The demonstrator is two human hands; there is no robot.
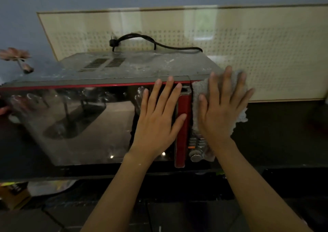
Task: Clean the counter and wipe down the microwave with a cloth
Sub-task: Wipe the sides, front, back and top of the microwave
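The person is leaning in at the microwave (74,118), which is sitting on the dark counter (276,136) against the pale wall panel (266,54). The right hand (221,111) is lying flat with fingers straight and spread, pressing the grey cloth (197,93) against the control panel at the oven's right front corner; it is pushing the cloth rather than clutching it. The left hand (158,118) is also spread flat, bracing on the mirrored door and gripping nothing, its thumb reaching onto the red handle (182,134).

By my reckoning the job is only partway along. The top is looking dusty and smeared (pale flecks all over it), and the door glass is showing streaks, so most of the oven is waiting its turn. Whether the counter has been cleaned I cannot tell; it is too dark.

Counting up: one microwave, one cloth, two hands, one handle, one round dial (195,158), two vent grilles (103,64) and one black power cord (159,43) lying unplugged on top.
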